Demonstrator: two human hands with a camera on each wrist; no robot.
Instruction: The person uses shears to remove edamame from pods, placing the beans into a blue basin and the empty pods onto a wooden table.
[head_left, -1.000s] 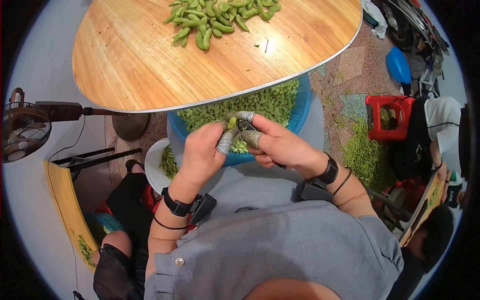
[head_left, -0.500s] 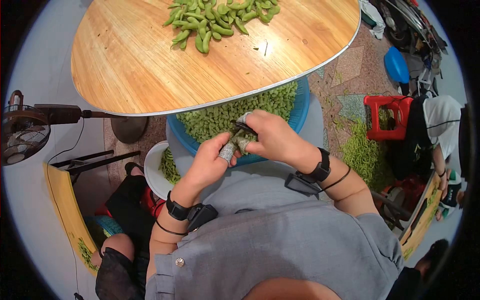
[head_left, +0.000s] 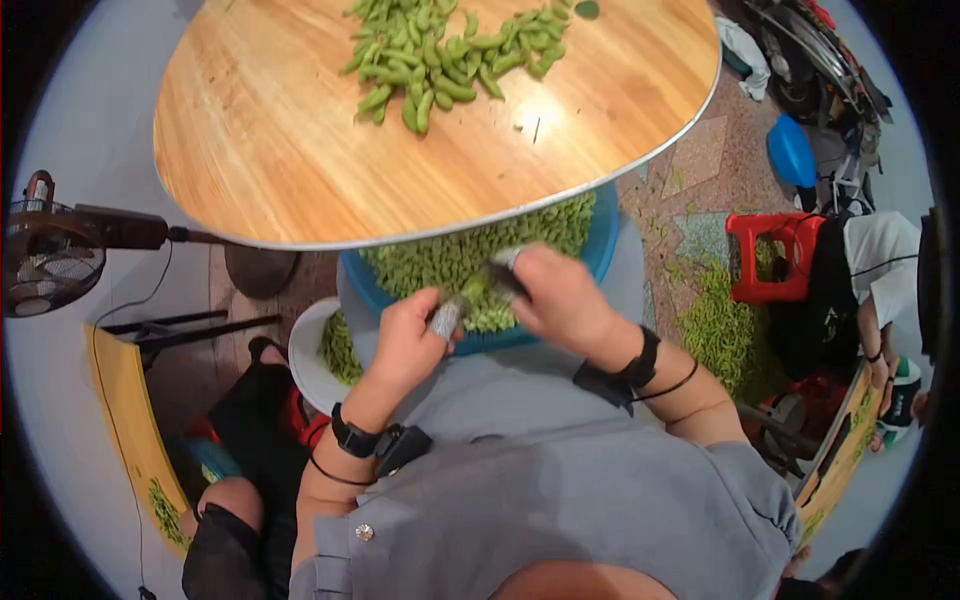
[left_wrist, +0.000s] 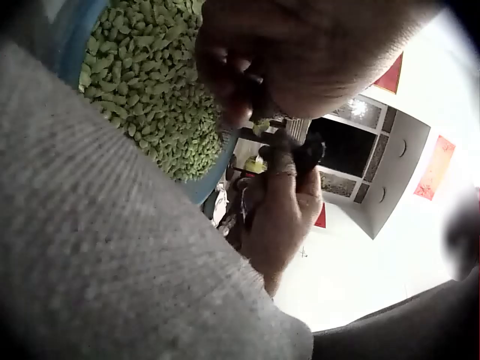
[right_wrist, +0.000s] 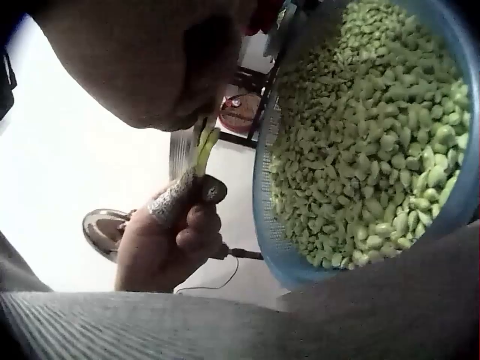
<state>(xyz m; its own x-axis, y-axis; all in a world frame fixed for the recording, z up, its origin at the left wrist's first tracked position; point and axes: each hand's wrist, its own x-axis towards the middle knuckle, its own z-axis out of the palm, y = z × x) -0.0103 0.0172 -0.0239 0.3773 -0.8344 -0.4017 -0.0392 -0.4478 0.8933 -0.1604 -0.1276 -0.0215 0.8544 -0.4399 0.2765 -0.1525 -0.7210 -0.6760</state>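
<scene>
Wrapped fingertips of the left hand pinch a green pod, which sticks up between thumb and finger in the right wrist view. Facing it, the right hand is curled round a small dark object, blurred in the head view; silvery wrapping covers a finger there too. A narrow gap separates the two hands. Below them is a blue basket full of shelled green beans. More pods lie heaped on the wooden table beyond.
A white bucket holding pods stands left of the basket. On the right are a pod pile on the floor, a red stool and another person. The table's edge overhangs the basket; a fan is at far left.
Both hands have drawn apart from each other, the right one outward to the right, and a green pod shows between them. The table and its pods sit lower in the head view.
</scene>
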